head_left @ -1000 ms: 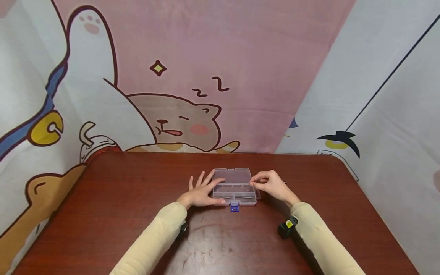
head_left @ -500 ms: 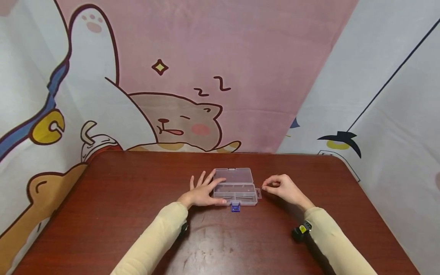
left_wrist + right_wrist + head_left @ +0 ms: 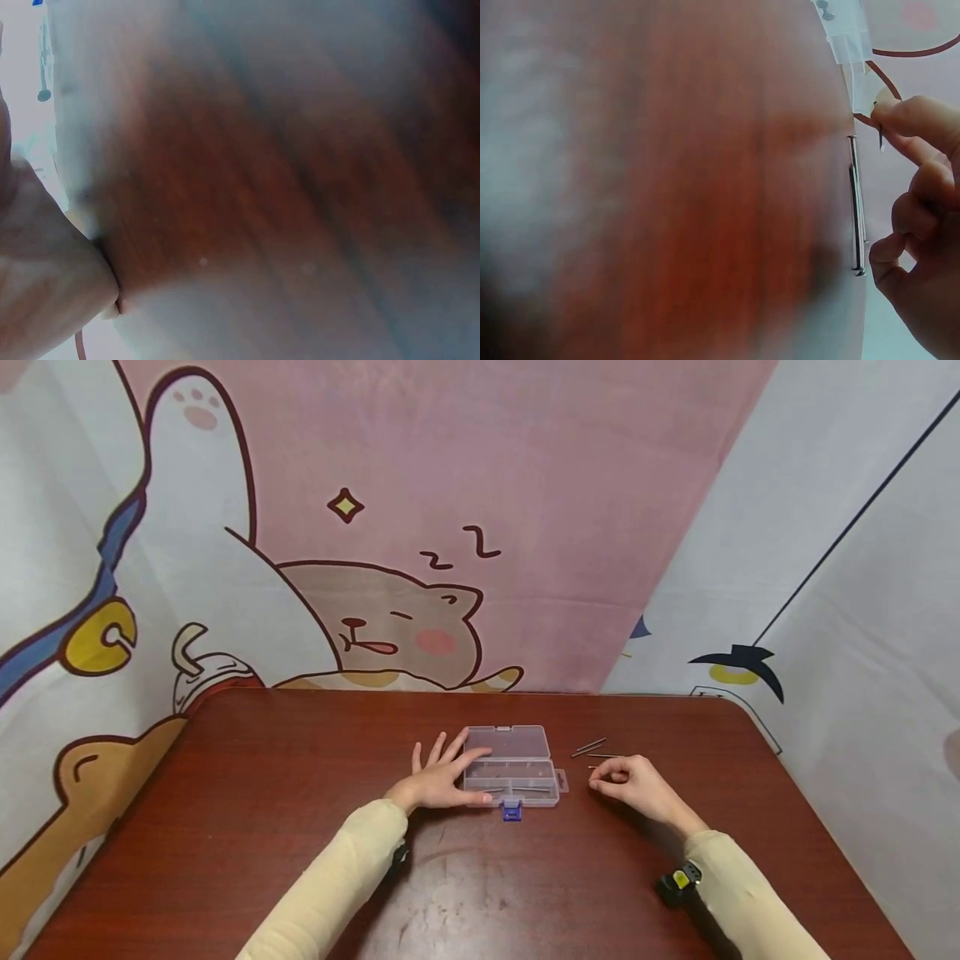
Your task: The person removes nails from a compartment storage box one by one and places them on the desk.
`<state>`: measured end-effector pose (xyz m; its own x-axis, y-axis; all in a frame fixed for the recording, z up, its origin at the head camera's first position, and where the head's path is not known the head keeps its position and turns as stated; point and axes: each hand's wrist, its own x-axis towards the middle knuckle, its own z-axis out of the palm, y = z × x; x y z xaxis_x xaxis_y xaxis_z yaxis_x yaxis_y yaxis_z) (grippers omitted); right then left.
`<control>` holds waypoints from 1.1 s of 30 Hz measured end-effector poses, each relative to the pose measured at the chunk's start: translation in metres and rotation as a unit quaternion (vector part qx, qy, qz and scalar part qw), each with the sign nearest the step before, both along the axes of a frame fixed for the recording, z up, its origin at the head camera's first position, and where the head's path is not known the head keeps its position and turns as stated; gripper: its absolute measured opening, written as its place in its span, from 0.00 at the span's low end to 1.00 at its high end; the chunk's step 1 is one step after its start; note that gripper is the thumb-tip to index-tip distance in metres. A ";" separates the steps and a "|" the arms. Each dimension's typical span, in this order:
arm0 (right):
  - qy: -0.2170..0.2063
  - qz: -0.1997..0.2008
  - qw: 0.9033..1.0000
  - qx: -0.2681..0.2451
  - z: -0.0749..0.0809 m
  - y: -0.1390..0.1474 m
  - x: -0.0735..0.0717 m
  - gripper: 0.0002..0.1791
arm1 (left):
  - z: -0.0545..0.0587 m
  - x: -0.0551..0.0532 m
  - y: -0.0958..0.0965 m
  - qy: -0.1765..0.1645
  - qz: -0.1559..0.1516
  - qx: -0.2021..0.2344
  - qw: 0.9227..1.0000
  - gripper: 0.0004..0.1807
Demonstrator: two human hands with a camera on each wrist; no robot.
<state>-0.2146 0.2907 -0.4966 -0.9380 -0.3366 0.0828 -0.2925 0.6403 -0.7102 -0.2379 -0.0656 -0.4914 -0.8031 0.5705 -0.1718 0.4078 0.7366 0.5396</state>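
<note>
A clear plastic compartment box (image 3: 507, 743) lies with its lid folded back, and a few nails (image 3: 531, 789) rest in its front compartments. My left hand (image 3: 433, 786) rests on the box's left side with spread fingers, the thumb at the front edge and the index finger over the lid. To the right of the box, my right hand (image 3: 636, 787) is low over the table. Its thumb and index finger pinch a small dark nail (image 3: 881, 136), mostly hidden by the fingertips. Several loose nails (image 3: 588, 747) lie just beyond that hand.
A blue latch (image 3: 512, 812) sticks out from the front of the box, and a hanging tab (image 3: 562, 780) from its right side. The reddish-brown table (image 3: 300, 827) reaches back to a cartoon-printed cloth (image 3: 555, 568).
My right hand has moved away from the box's right edge, rightward and a little nearer to me, uncovering the loose nails. My left hand has stayed on the box.
</note>
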 end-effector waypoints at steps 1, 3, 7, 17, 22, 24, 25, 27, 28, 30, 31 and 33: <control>0.001 0.002 1.000 0.002 0.000 0.001 0.001 0.04 | 0.000 0.000 0.000 0.000 0.000 0.000 1.000 0.44; -0.002 0.010 1.000 0.003 -0.001 0.004 0.003 0.04 | -0.001 0.000 0.000 0.000 0.001 -0.001 1.000 0.44; -0.017 0.035 0.999 -0.008 -0.003 0.009 0.007 0.03 | -0.001 0.000 -0.001 -0.001 0.001 0.000 1.000 0.45; -0.019 0.035 0.999 -0.004 -0.007 0.017 0.017 0.02 | -0.001 0.000 -0.001 0.000 -0.003 0.001 1.000 0.45; -0.002 0.030 1.000 -0.001 -0.002 0.017 0.018 0.01 | -0.001 -0.001 0.000 -0.001 -0.003 0.001 1.000 0.45; 0.008 0.034 0.999 -0.003 -0.002 0.017 0.017 0.02 | -0.002 -0.002 -0.001 0.000 -0.002 0.001 1.000 0.45; 0.012 0.035 0.999 -0.005 -0.002 0.017 0.016 0.02 | -0.002 -0.002 -0.001 0.000 -0.001 0.001 1.000 0.45; 0.023 0.037 0.999 -0.006 -0.005 0.018 0.014 0.02 | -0.002 -0.002 -0.001 0.001 -0.001 0.000 1.000 0.45; 0.026 0.036 0.999 -0.007 -0.005 0.018 0.013 0.02 | -0.002 -0.002 -0.001 0.003 -0.001 -0.002 1.000 0.45; 0.028 0.034 0.999 -0.011 -0.004 0.018 0.012 0.02 | 0.000 -0.001 0.000 0.003 -0.001 -0.004 1.000 0.44; 0.031 0.034 0.999 -0.012 -0.004 0.017 0.011 0.02 | 0.000 -0.001 0.000 0.003 -0.001 -0.005 1.000 0.45; 0.036 0.035 0.999 -0.015 -0.002 0.014 0.009 0.02 | 0.001 0.000 0.000 0.004 -0.001 -0.009 1.000 0.45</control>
